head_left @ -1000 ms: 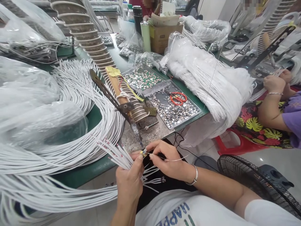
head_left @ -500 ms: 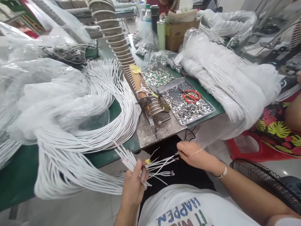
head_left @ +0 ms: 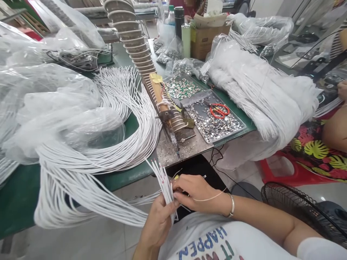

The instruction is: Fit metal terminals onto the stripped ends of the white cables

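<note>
Since half a second ago, the right hand (head_left: 197, 193) has come back from out at the side and now meets the left hand (head_left: 159, 220) over the bundle of white wires (head_left: 166, 182). Left of the metal tray (head_left: 217, 135), white wire loops (head_left: 108, 159) spill off the green table (head_left: 18, 202). Below the tray, near its left end, left fingers are clamped around the bundle; right fingers pinch its ends together. Red scissors (head_left: 219, 111) lie in the tray.
</note>
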